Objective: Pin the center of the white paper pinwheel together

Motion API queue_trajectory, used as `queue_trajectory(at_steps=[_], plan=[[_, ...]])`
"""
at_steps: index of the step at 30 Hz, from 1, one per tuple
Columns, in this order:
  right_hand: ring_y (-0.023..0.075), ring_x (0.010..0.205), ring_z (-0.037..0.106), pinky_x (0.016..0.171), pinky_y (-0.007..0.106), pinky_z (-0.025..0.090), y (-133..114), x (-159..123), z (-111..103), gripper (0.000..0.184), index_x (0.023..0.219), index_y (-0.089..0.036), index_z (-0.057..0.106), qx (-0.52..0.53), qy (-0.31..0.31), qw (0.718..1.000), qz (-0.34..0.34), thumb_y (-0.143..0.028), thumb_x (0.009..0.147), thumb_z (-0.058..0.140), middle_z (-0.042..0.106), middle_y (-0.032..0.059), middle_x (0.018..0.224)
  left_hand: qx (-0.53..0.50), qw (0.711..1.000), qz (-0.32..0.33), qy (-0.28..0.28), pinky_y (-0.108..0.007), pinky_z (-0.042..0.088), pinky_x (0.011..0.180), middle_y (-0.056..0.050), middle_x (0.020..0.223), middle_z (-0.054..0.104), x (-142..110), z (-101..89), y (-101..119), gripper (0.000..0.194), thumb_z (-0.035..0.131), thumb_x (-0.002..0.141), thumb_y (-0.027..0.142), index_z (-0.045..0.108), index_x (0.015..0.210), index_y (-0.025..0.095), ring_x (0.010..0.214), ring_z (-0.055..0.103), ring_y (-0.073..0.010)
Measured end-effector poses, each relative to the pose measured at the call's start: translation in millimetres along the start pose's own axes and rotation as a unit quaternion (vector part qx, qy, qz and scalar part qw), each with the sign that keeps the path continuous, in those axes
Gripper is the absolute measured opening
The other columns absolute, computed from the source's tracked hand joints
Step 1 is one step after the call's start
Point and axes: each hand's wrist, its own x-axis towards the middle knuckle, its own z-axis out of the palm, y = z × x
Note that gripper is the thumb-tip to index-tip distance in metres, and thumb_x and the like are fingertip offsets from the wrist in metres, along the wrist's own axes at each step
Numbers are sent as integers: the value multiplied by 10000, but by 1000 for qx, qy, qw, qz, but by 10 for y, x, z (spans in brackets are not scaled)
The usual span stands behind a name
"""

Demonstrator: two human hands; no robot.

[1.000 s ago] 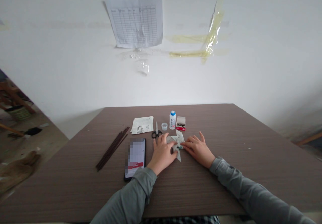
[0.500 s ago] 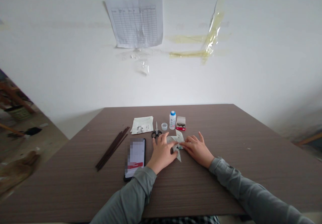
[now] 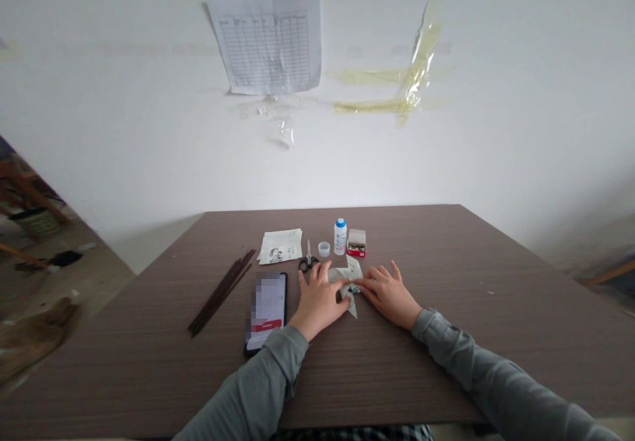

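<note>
pinwheel (image 3: 350, 285) at r hand (image 3: 389, 295), table (image 3: 501, 348) room

Left sleeve (image 3: 248, 388), right sleeve (image 3: 496, 375) grey, long; left hand (image 3: 317, 305), right hand (image 3: 389, 297) bare; checked cloth (image 3: 352, 434).

The head-worn camera looks forward and down over the hands (image 3: 317, 305) across a table (image 3: 496, 361) toward a wall (image 3: 520, 150).

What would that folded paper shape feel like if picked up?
The folded paper shape looks light, and its thin pointed flaps would probably bend. Lying flat under the left hand and right hand, it seems unlikely to roll, though a push might slide it.
</note>
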Motion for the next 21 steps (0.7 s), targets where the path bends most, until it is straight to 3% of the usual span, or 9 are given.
queue_trajectory(at_steps=[8,21], plan=[[398,1271,873,1459,891,533,14,-10,57,390,1458,-462,998,-4,9,1000,-2,-296,1246,716,920,73,1230,-3,1000,11,23,-1013,254,1540,-169,2080,520,-9,18,-13,533,990,1101,343,942,1631,378,1919,462,-581],[385,1235,873,1480,885,505,38,-29,30,434,1447,-501,993,11,13,1000,-5,-275,1241,685,915,53,1208,8,1000,0,-8,-1003,231,1552,-121,2114,479,66,19,-51,563,977,1104,465,915,1664,458,1965,381,-593]])
